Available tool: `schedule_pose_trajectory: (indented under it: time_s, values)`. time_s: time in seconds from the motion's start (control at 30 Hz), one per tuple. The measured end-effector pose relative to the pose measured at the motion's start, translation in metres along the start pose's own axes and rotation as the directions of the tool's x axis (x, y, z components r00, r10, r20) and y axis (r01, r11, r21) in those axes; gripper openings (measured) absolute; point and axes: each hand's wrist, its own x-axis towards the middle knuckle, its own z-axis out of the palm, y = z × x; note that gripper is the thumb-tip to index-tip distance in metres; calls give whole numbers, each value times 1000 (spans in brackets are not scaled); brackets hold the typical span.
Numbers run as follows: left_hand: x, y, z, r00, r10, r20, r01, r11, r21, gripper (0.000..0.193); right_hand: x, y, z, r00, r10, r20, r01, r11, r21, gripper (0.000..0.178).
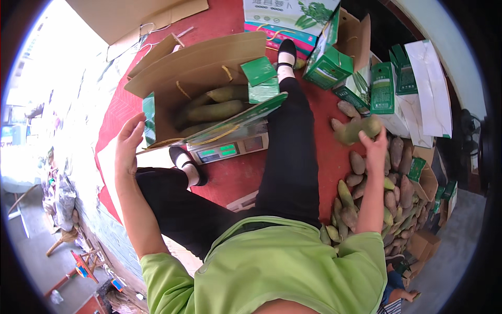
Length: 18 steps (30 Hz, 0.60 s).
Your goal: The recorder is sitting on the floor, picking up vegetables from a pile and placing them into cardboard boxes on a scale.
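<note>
My right hand (374, 146) is closed around a long green radish (356, 131), held out above the heap of radishes (400, 204) at my right. Beside the left end of an open cardboard box (209, 55) is my left hand (129, 138). It holds nothing; its fingers are stretched out near the box's green end flap (149, 119). Several green radishes (215, 111) lie inside the box, whose top flaps stand up. Beneath the box is a weighing scale (230, 150) with a lit green display. Yellow cord handles hang from the box's sides.
Green and white cartons (384, 89) stand at the right, with more boxes (290, 15) at the back. The red floor covering (232, 183) lies between my legs, and my black shoes (188, 165) are by the scale. Another person's foot (413, 296) shows at the lower right.
</note>
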Motion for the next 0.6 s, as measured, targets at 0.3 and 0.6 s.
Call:
schedule_pose_trajectory:
  time_s: [0.3, 0.6]
  values:
    - [-5, 8, 6, 997, 75, 26, -72, 994, -82, 40, 3, -184, 124, 852, -514, 101, 417, 782, 463, 60]
    - [-6, 9, 5, 997, 73, 7, -73, 996, -43, 43, 7, -131, 232, 769, -453, 450, 500, 866, 16, 34]
